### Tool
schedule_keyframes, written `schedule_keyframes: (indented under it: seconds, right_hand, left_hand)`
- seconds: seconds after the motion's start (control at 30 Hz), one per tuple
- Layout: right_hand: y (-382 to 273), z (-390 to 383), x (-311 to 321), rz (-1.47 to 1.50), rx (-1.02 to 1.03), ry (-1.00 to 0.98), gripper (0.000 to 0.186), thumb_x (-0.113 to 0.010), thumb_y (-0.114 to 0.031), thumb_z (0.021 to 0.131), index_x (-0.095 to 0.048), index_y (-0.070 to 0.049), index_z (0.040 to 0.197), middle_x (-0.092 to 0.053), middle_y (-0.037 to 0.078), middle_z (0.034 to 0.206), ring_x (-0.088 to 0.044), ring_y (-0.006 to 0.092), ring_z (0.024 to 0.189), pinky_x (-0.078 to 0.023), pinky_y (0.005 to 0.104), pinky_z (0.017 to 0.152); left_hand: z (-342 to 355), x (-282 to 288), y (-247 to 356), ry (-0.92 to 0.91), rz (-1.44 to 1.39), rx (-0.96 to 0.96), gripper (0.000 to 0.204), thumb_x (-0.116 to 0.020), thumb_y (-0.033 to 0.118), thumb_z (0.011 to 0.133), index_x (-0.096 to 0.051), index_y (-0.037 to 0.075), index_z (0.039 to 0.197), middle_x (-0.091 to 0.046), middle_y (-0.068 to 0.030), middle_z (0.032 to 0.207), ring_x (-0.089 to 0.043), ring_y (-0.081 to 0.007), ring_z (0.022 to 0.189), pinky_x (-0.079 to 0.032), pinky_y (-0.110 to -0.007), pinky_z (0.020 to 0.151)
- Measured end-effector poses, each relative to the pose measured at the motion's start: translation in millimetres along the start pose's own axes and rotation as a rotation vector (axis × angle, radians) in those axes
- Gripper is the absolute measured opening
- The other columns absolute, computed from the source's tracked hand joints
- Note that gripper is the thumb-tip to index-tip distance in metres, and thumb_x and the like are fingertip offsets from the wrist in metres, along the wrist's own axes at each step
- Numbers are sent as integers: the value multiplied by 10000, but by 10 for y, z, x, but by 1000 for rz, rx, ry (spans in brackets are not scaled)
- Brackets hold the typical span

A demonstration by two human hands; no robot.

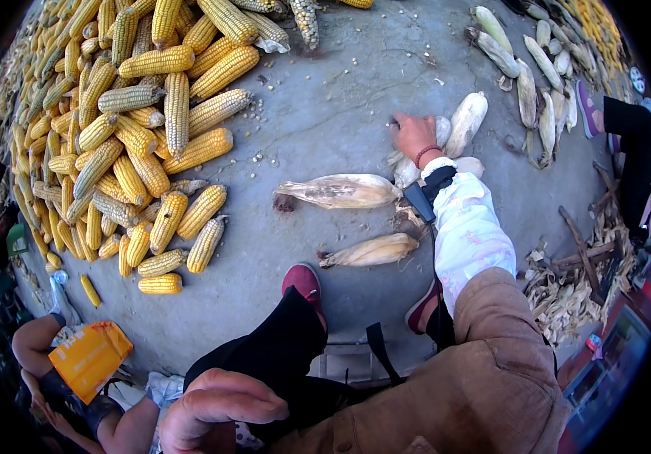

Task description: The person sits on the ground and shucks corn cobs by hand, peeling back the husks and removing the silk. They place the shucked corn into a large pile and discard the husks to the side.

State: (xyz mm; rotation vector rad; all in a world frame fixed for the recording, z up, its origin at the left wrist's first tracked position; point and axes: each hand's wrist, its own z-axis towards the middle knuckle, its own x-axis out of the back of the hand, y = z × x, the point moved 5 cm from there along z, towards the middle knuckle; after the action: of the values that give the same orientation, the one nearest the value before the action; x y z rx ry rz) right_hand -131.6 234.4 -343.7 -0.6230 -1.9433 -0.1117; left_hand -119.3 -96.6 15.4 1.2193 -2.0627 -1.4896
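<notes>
Diffuse, cool daylight falls fairly evenly on the grey floor around the right hand — shadows there are soft and faint. The white sleeve just behind that hand is the brightest patch, its folds nearly washed out. The left hand, large in view, looks slightly soft. Far out to either side of the hands, details blur and bend — fading into black fisheye corners.
</notes>
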Motion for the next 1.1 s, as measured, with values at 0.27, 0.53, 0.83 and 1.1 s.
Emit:
schedule_keyframes:
  seconds: [0.27,0.53,0.83,1.1]
  right_hand:
    - [483,-439,416,42,-268,760,538,-624,-248,737,-434,-41,1196,-525,133,1119,-402,300,1140,-317,405,942]
    - [1260,-481,238,480,-683,485,698,-705,-369,629,-480,127,1065,-536,313,1064,-539,401,1001,-419,389,856]
    - [1367,-737,306,1550,-586,723,469,-653,-204,685,-541,127,998,-596,180,929,-603,261,787,-480,362,695]
    - [482,-1509,651,2159,-307,316,271,-533,-249,811,-592,-40,973,-630,77,887,-605,222,783,-489,354,657]
  left_hand:
    - [-79,1,0,-11,26,-14,469,-600,317,815,-480,-80,1034,-526,-186,922,-505,-234,845,-415,-322,743]
    - [-154,-82,-11,-27,49,-31,473,-592,326,821,-476,-76,1041,-533,-182,925,-503,-232,848,-412,-326,747]
    - [-434,-219,13,-44,73,-49,524,-606,373,807,-472,-66,1060,-536,-180,939,-501,-232,850,-409,-337,760]
    - [-894,-361,-56,79,-26,-99,433,-637,206,774,-477,-56,1079,-487,-134,1025,-502,-175,917,-403,-296,831]
